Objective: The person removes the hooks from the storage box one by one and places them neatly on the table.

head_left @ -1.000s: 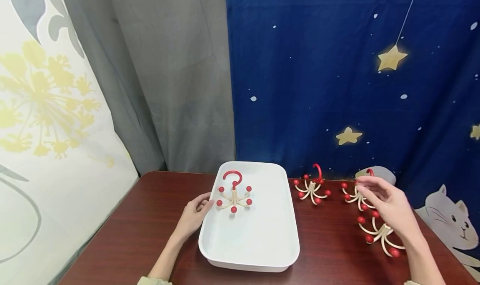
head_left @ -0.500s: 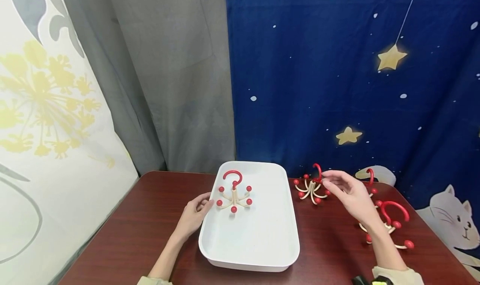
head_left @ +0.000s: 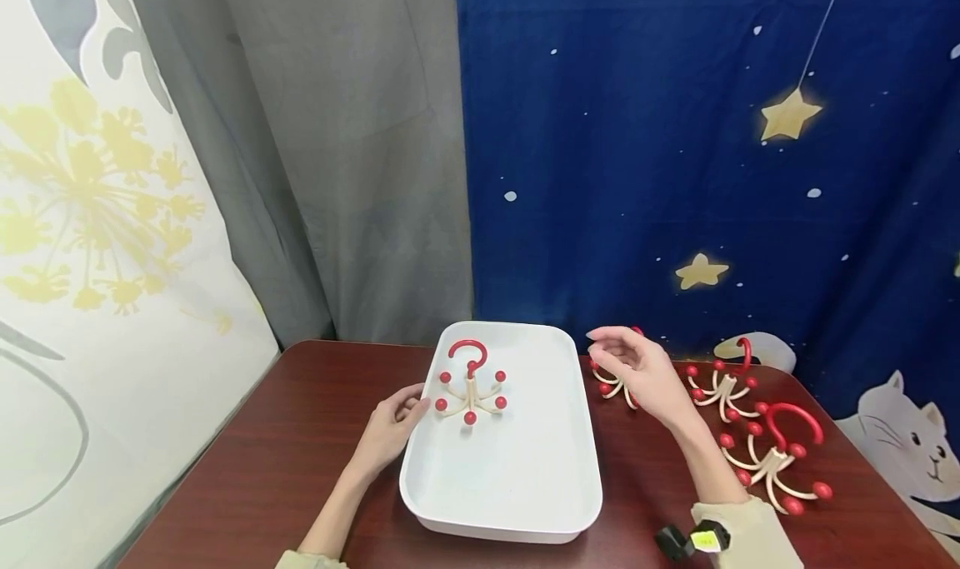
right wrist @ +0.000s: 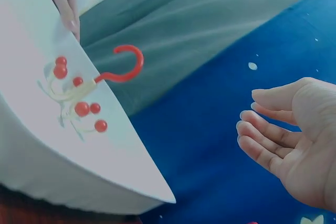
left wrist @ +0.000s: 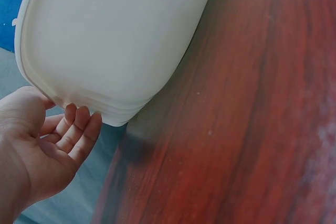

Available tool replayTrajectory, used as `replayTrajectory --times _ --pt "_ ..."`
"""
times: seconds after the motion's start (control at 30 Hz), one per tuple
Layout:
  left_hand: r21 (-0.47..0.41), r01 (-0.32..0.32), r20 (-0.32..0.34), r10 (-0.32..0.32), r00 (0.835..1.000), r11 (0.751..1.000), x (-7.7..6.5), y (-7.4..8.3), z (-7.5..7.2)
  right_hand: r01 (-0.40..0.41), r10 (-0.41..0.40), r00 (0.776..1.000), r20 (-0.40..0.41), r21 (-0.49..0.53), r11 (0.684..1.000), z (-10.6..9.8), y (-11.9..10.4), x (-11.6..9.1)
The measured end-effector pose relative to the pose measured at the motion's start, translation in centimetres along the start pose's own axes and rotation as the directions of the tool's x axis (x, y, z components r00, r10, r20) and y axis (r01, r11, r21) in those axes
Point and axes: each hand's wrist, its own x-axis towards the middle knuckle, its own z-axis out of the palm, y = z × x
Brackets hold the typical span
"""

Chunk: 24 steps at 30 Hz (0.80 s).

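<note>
A white tray (head_left: 525, 477) lies on the table, and my left hand (head_left: 388, 427) holds its left rim. In the left wrist view the thumb and curled fingers of that hand (left wrist: 50, 145) meet at the tray edge (left wrist: 105, 106). Inside the tray stands a hook hanger (head_left: 471, 394) with a red hook, cream curved arms and red ball tips. My right hand (head_left: 641, 373) hovers right of the tray with loosely bent fingers and nothing in them. It partly covers a second such hanger (head_left: 604, 390) on the table. The right wrist view shows this hand (right wrist: 294, 140) from the palm side.
Two more hangers stand at the right of the dark red table (head_left: 300, 436): one near the back edge (head_left: 725, 390), one nearer the front (head_left: 772, 465). A grey curtain (head_left: 375, 177) and a blue star curtain (head_left: 585, 177) hang behind the table.
My right hand has moved left from above the right-hand hangers, past the nearer hanger, toward the tray's right edge. The left hand stays on the tray rim.
</note>
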Motion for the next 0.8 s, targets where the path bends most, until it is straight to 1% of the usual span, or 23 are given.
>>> replayTrajectory --times 0.07,0.23,0.4,0.6,0.8 --pt "-0.006 0.001 0.004 -0.001 1.000 1.000 0.1 -0.2 0.0 -0.018 0.018 1.000 0.007 0.007 1.000 0.6 -0.3 0.5" --pt "0.001 -0.018 0.022 0.018 1.000 1.000 -0.1 0.0 -0.1 -0.055 0.054 0.998 0.034 0.040 0.998 2.1 -1.0 1.8" --pt "-0.005 -0.032 0.034 0.032 0.999 0.999 -0.1 0.0 -0.3 -0.055 0.052 0.998 0.047 0.074 0.996 3.2 -1.6 2.8" --pt "-0.007 -0.005 0.025 0.005 1.000 1.000 0.0 -0.1 -0.3 -0.034 0.029 0.998 0.058 0.101 0.994 4.7 -2.2 4.0" --pt "-0.022 0.003 0.024 -0.003 1.000 1.000 0.1 -0.2 -0.2 -0.052 0.042 0.997 0.071 0.143 0.988 6.3 -2.7 4.8"
